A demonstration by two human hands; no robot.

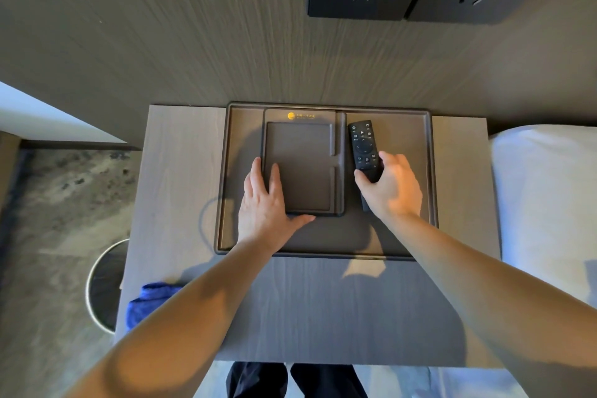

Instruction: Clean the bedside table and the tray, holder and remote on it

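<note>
At centre frame a dark tray [433, 177] sits on the grey tabletop [323, 307], against the back wall; inside it the holder [302, 164] lies flat, the left hand [265, 203] spread over its lower-left corner, fingers wide; just right of it the remote [363, 147] is gripped at its lower end by the right hand [391, 187]; a blue cloth [147, 302] lies at the tabletop's lower-left edge.
</note>
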